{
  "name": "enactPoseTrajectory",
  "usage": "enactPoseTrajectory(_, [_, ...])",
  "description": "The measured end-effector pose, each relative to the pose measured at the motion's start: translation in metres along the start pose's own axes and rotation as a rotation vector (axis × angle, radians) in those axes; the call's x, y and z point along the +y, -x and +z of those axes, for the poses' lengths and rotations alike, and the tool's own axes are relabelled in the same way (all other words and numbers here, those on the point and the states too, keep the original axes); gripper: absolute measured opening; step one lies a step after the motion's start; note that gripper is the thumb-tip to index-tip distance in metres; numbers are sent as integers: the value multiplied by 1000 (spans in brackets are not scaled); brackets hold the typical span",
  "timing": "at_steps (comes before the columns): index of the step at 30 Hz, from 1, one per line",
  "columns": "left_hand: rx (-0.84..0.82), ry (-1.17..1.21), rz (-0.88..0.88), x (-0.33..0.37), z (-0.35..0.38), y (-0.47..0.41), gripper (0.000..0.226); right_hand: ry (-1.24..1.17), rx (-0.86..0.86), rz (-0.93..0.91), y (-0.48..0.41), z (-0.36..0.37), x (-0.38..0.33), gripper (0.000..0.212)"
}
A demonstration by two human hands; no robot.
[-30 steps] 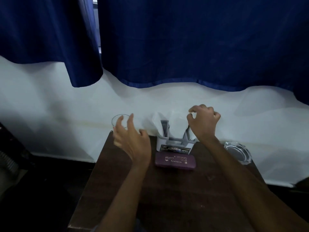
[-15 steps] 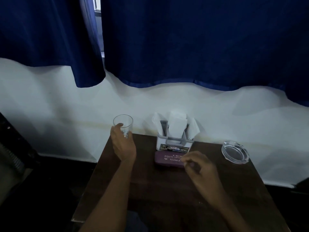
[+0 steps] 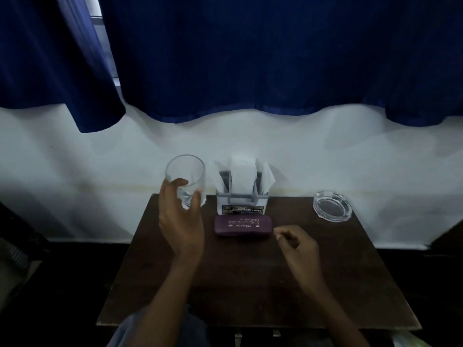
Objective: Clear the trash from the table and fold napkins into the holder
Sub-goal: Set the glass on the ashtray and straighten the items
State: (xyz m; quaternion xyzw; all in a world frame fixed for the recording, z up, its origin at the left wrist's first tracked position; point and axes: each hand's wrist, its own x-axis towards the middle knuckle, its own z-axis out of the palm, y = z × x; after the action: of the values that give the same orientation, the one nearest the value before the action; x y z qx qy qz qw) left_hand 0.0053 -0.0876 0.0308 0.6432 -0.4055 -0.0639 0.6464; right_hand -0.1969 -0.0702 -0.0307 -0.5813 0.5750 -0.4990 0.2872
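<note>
grips a clear cylindrical drinking glass [image 3: 186, 176] in the left hand [image 3: 180, 221] at centre left of the frame, thumb and fingers curled round its lower wall; cannot tell whether lifted off the dark brown wooden bench [image 3: 250, 284] or standing at its far edge. keeps the right hand [image 3: 298, 246] low at centre right, fingers curled in, thumb by forefinger; cannot tell whether anything small is pinched there.

looks like the clearing step, with the folding apparently done: white paper napkins [image 3: 242, 174] standing upright in the grey-and-white plastic napkin holder [image 3: 241, 204] at centre frame, just right of the glass. calls next for a firm, upright carry of the glass, kept away from the holder.

counted: one glass, one holder, at least three napkin folds, one purple oblong spectacle case [image 3: 243, 226] just below the holder, one clear round glass ashtray [image 3: 331, 207] further right, two hands.
</note>
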Motion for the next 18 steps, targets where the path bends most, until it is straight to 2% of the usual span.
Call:
enactPoseTrajectory(4, [-253, 9, 89, 11, 1, 32, 32, -100, -41, 88, 2, -4, -7, 42])
enactPoseTrajectory(8, [-522, -112, 295, 20, 11, 63, 36, -102, -152, 103, 9, -5, -4, 73])
enactPoseTrajectory(11, [-704, -122, 361, 23, 19, 84, 40, -189, -84, 110, 13, -6, -3, 66])
enactPoseTrajectory(13, [-821, -55, 310, 22, 25, 89, 44, -196, -6, 144, 13, -8, 2, 60])
enactPoseTrajectory(15, [-946, 56, 202, 22, 31, 87, 56, -145, 64, 175, 12, -11, 7, 59])
enactPoseTrajectory(18, [-1009, 72, 168, 22, 39, 78, 64, -89, 160, 224, 2, -17, 12, 68])
